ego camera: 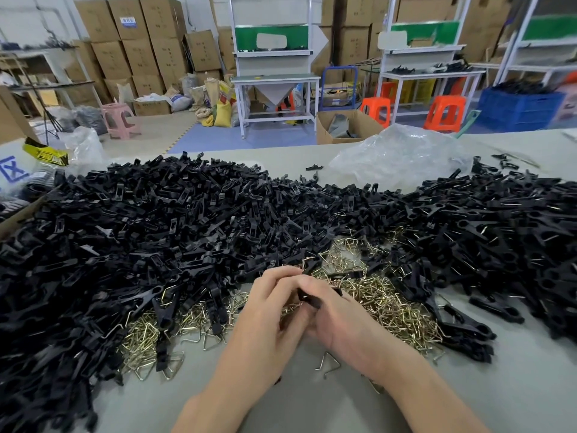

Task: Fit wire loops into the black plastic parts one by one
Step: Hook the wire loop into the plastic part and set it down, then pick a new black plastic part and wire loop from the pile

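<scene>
My left hand (pixel 268 310) and my right hand (pixel 337 317) meet low in the middle of the table, fingers curled together round one black plastic part (pixel 309 297). Whether a wire loop sits in it is hidden by my fingers. A heap of brass-coloured wire loops (pixel 374 295) lies just behind and to both sides of my hands. A huge pile of black plastic parts (pixel 162 226) covers the left and middle of the table. On the right lies another pile of black parts (pixel 505 232) with wire showing in them.
A single wire loop (pixel 327 365) lies on the grey table (pixel 312 401) under my wrists. A crumpled clear plastic bag (pixel 402 154) sits at the far edge, a cardboard box edge (pixel 18 217) at the left. Workbenches, stools and cartons stand behind.
</scene>
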Motion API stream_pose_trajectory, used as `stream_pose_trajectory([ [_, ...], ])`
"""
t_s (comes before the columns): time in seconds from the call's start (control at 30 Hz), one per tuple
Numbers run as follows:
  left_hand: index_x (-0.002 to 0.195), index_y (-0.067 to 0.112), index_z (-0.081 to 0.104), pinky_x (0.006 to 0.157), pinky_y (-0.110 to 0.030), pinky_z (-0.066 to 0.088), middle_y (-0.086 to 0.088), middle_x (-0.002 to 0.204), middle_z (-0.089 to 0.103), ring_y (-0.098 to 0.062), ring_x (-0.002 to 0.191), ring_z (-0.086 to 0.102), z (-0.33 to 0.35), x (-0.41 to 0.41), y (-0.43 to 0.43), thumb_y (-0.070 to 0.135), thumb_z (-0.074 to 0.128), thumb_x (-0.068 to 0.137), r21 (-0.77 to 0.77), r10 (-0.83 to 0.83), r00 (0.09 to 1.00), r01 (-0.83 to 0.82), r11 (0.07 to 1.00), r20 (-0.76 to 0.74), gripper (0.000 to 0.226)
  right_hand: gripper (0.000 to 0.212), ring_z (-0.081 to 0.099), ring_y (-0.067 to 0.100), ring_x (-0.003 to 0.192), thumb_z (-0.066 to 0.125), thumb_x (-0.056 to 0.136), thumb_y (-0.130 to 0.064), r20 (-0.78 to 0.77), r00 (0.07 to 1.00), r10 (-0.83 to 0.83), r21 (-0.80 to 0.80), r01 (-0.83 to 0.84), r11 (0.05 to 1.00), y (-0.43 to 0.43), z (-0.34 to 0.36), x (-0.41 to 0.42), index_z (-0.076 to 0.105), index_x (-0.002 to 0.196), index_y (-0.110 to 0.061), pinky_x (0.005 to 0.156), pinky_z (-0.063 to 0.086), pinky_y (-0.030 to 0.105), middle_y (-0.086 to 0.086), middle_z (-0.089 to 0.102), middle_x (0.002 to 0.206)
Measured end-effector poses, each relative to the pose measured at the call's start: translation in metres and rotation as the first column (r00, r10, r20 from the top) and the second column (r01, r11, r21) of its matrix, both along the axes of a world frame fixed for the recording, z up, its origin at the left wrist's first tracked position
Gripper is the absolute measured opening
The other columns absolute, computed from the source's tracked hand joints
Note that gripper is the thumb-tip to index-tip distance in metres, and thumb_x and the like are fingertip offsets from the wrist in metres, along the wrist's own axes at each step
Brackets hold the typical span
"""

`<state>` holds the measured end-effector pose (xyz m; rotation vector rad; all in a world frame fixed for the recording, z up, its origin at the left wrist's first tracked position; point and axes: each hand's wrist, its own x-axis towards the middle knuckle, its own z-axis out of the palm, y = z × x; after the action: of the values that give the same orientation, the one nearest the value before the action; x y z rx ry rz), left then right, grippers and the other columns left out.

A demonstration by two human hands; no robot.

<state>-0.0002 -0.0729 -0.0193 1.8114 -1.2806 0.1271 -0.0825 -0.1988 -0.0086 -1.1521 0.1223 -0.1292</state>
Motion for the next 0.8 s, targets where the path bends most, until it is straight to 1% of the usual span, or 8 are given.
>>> stream_pose_trajectory([
  [0.13,0.121,0.034,0.06,0.091,-0.029,0.051,0.018,0.13,0.05,-0.017,0.12,0.056,0.001,-0.001,0.0,0.041,0.05,0.1,-0.054,0.018,1.0,-0.018,0.998,-0.009,0.024,0.054,0.066,0.023,0.112,0.054,0.096,-0.061,0.052,0.998,0.043,0.052,-0.046,0.998,-0.001,0.002,-0.001,0.069,0.126,-0.018,0.1,0.054,0.045,0.012,0.068,0.12],
  [0.23,0.116,0.033,0.062,0.082,-0.025,0.053,0.017,0.126,0.052,-0.015,0.106,0.062,0.003,-0.002,-0.001,0.048,0.049,0.101,-0.108,0.06,0.997,-0.066,0.992,-0.049,0.025,0.062,0.064,0.026,0.107,0.052,0.096,-0.063,0.058,0.997,0.051,0.012,-0.052,0.999,-0.003,-0.003,0.002,0.068,0.121,-0.009,0.106,0.043,0.061,0.012,0.068,0.112],
  [0.3,0.12,0.036,0.061,0.084,-0.021,0.051,0.018,0.126,0.052,-0.013,0.11,0.061,0.004,-0.002,-0.001,0.049,0.048,0.101,-0.112,0.065,0.997,-0.069,0.991,-0.044,0.026,0.058,0.064,0.026,0.1,0.052,0.098,-0.062,0.077,0.997,0.032,-0.023,-0.03,0.999,-0.004,-0.004,0.002,0.07,0.112,-0.009,0.104,0.041,0.065,0.01,0.067,0.102],
  [0.4,0.14,0.039,0.049,0.096,-0.017,0.045,0.022,0.132,0.048,-0.011,0.125,0.054,0.004,-0.004,0.001,0.047,0.045,0.103,-0.066,0.036,0.999,-0.037,0.997,-0.022,0.038,0.055,0.066,0.018,0.086,0.059,0.089,-0.068,0.045,0.998,-0.053,-0.015,0.054,0.998,-0.005,-0.001,0.0,0.076,0.107,-0.018,0.086,0.056,0.045,0.006,0.069,0.091],
  [0.53,0.143,0.037,0.042,0.099,-0.013,0.038,0.028,0.129,0.047,-0.006,0.125,0.05,0.007,-0.006,0.004,0.049,0.037,0.105,-0.057,0.071,0.997,-0.073,0.996,-0.037,0.041,0.061,0.061,0.017,0.064,0.051,0.083,-0.063,0.0,0.909,-0.417,0.206,0.408,0.889,-0.042,0.035,-0.001,0.079,0.097,-0.01,0.064,0.056,0.029,0.004,0.065,0.077],
  [0.63,0.144,0.037,0.042,0.102,-0.013,0.035,0.031,0.131,0.043,-0.002,0.129,0.045,0.007,-0.006,0.006,0.054,0.034,0.104,0.034,0.112,0.994,-0.111,0.993,-0.015,0.044,0.079,0.072,0.015,0.097,0.047,0.086,-0.063,0.165,0.799,-0.578,0.404,0.48,0.779,-0.094,0.079,-0.007,0.049,0.137,-0.002,0.083,0.06,0.031,0.006,0.075,0.111],
  [0.7,0.147,0.039,0.037,0.108,-0.017,0.031,0.028,0.138,0.039,0.002,0.134,0.036,0.005,-0.006,0.008,0.061,0.031,0.102,0.135,0.098,0.995,-0.101,0.986,0.028,0.051,0.089,0.069,0.02,0.115,0.049,0.091,-0.06,0.172,0.787,-0.592,0.418,0.486,0.768,-0.106,0.091,-0.008,0.024,0.152,-0.001,0.094,0.058,0.032,0.013,0.071,0.126],
  [0.8,0.153,0.047,0.012,0.121,-0.029,0.01,0.024,0.154,0.016,0.006,0.143,0.006,-0.001,-0.004,0.007,0.077,0.025,0.093,0.407,0.028,0.985,-0.097,0.908,0.171,0.068,0.058,0.073,0.023,0.106,0.057,0.097,-0.043,0.077,0.827,-0.557,0.205,0.534,0.82,-0.084,0.07,-0.007,0.045,0.142,-0.009,0.088,0.061,0.035,0.013,0.074,0.118],
])
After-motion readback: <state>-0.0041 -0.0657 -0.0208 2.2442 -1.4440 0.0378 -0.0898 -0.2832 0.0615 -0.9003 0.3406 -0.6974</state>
